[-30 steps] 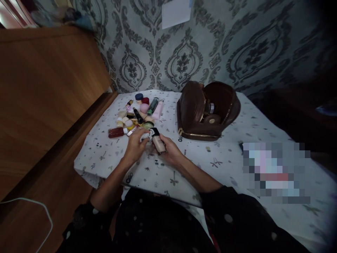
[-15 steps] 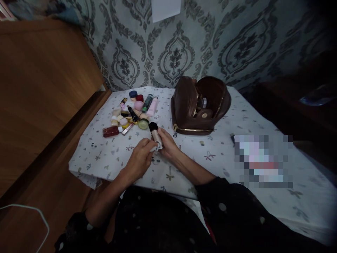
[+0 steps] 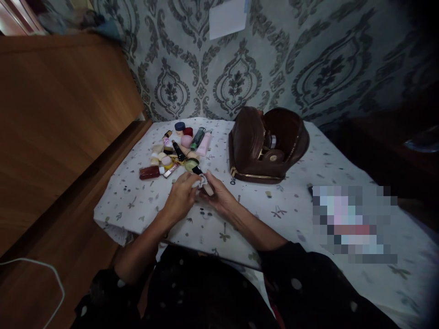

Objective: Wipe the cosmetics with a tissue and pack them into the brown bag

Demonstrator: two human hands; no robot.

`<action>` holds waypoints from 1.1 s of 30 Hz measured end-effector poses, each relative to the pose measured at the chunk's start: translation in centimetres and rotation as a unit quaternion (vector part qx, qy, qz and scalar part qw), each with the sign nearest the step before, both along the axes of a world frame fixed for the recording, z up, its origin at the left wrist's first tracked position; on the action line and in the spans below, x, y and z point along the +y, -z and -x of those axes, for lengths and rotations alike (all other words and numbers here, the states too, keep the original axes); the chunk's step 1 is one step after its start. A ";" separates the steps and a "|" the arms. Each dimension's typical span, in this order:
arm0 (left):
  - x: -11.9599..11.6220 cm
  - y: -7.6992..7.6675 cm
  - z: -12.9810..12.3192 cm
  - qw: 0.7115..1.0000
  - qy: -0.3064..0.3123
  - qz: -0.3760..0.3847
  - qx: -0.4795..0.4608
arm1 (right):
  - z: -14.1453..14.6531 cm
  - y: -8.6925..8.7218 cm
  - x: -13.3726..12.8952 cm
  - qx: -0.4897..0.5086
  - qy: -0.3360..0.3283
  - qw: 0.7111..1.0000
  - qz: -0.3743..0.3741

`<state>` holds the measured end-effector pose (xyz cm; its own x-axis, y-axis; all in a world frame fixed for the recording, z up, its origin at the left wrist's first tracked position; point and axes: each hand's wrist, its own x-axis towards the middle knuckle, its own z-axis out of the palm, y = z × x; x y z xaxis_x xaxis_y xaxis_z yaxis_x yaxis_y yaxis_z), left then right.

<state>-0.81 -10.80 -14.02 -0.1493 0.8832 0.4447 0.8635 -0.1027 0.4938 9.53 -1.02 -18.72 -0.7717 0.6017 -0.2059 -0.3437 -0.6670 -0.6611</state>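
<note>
My right hand [image 3: 222,195] is closed around a small foundation bottle [image 3: 207,188] with a black cap and beige body. The bottle is tilted, its cap pointing away and to the left. A crumpled white wipe [image 3: 197,183] is pinched in my left hand [image 3: 179,196] and pressed against the bottle's side. Just beyond the cap lies a round green compact [image 3: 191,164] on the patterned tablecloth [image 3: 144,201]. Part of the bottle is hidden by my fingers and the wipe.
Several cosmetics lie beyond my hands, among them a dark red bottle [image 3: 149,172], a black tube [image 3: 178,151], a pink tube [image 3: 205,143] and a blue-lidded jar [image 3: 179,128]. An unzipped brown bag [image 3: 248,151] stands to their right. A blurred-out object [image 3: 350,219] lies far right.
The bottle has been turned in my right hand, and its base now tips toward me. My left hand has moved the wipe higher along it. The whole view has shifted slightly.
</note>
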 end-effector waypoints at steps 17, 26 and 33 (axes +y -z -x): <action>2.4 0.7 1.9 0.998 -0.036 -0.044 -0.032 | 0.3 0.1 0.4 -0.007 0.032 0.988 0.148; 0.0 0.2 -1.8 0.997 0.041 0.048 0.033 | 0.4 0.4 1.3 -0.005 0.063 0.986 0.154; -1.1 1.1 -3.2 0.996 0.062 0.049 0.035 | 0.4 0.5 1.5 0.008 0.074 0.989 0.127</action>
